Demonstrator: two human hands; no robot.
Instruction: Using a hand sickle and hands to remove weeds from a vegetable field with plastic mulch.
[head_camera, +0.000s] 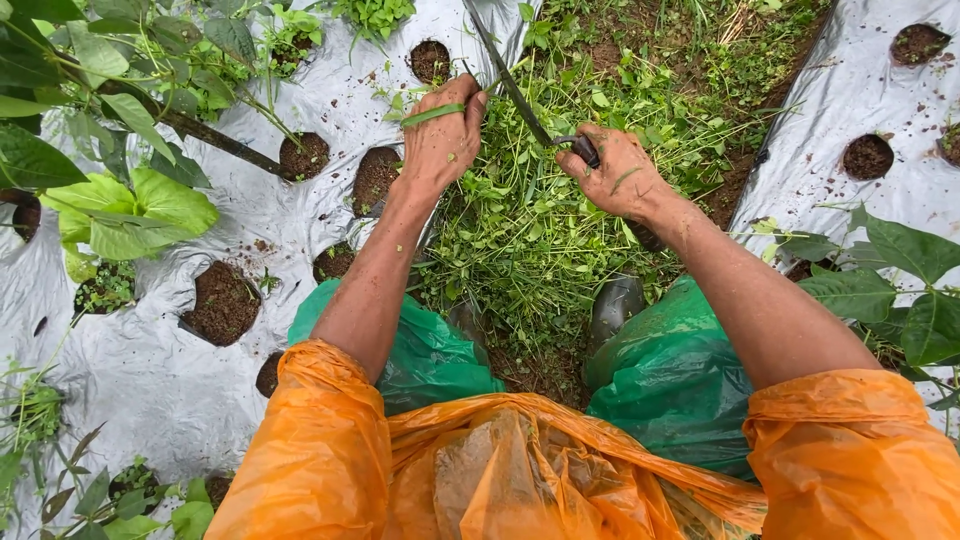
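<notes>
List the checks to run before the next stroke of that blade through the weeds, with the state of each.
1. Right hand firmly on the sickle handle: ok.
2. Left hand gripping a tuft of weeds: ok.
3. Left hand apart from the blade: ok, though close.
4. Boots back from the blade: ok.
5. Plastic mulch sheet out of the blade's path: cannot tell.

One head cam, looking steeply down and fwd, close over hands (530, 160) and weeds (530, 240).
</notes>
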